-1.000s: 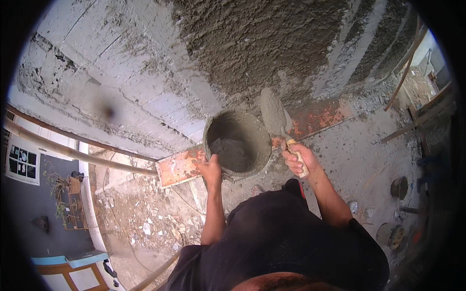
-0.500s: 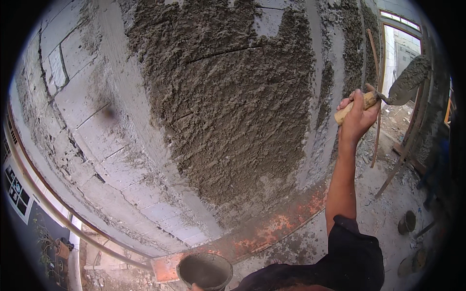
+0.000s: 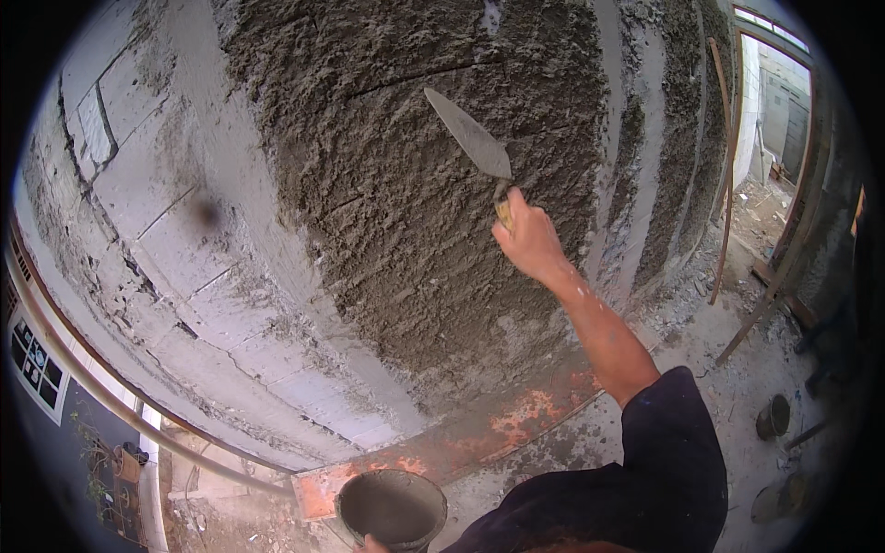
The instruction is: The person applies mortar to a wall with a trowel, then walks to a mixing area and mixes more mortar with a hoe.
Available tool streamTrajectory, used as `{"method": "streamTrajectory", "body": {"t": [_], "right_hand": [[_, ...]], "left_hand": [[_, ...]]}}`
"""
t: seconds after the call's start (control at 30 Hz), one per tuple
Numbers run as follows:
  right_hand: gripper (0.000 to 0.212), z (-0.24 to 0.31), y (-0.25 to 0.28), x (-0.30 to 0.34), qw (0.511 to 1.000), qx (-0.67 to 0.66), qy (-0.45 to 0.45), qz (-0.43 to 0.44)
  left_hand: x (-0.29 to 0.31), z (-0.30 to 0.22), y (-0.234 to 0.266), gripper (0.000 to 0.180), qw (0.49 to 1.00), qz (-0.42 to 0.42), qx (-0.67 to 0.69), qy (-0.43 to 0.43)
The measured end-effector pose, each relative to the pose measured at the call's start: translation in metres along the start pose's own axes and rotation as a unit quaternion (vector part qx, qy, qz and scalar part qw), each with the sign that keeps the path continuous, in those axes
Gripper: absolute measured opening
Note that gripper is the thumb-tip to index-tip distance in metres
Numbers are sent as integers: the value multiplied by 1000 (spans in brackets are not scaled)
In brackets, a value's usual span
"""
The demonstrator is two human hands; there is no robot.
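My right hand, arm stretched out, is wrapped round the wooden handle of a pointed trowel. The trowel's blade tilts up and to the left in front of the wall, with no heap of mortar on it. Behind it spreads a broad panel of rough, wet grey mortar over pale blocks. Low in the view, a round bucket with grey mortar inside is gripped at its rim by my left hand; only a bit of its fingers shows.
Bare pale blocks lie left of the mortar, beside a smooth vertical strip. An orange, mortar-spattered board runs along the wall's foot. Right, wooden poles lean near a doorway, and a small bucket stands on the floor.
My right hand has swung the trowel leftward from the far right to before the wall. The mortar on its blade is gone, and fresh mortar covers most of the pale patch at the top.
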State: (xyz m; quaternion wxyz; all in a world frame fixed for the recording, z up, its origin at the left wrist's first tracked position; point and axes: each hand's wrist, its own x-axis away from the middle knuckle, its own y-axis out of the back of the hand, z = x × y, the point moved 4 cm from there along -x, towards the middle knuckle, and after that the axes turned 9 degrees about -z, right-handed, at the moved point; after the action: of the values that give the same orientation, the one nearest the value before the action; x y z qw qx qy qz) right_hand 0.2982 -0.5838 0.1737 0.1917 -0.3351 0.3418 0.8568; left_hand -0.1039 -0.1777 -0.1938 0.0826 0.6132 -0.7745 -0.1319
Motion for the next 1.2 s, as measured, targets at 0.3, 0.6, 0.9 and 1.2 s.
{"method": "streamTrajectory", "body": {"t": [0.3, 0.6, 0.9, 1.2], "right_hand": [[52, -54, -27, 348, 883, -27, -155, 443], [52, -41, -12, 358, 788, -28, -127, 601], [46, -22, -64, 368, 793, 97, -62, 599], [32, 50, -75, 507, 746, 121, 360, 548]], "left_hand": [[11, -33, -75, 11, 967, 251, 45, -17], [-5, -78, -138, 48, 874, 457, -54, -157], [43, -72, -178, 72, 738, 624, -191, -173], [43, -39, -175, 77, 692, 646, -219, -237]]}}
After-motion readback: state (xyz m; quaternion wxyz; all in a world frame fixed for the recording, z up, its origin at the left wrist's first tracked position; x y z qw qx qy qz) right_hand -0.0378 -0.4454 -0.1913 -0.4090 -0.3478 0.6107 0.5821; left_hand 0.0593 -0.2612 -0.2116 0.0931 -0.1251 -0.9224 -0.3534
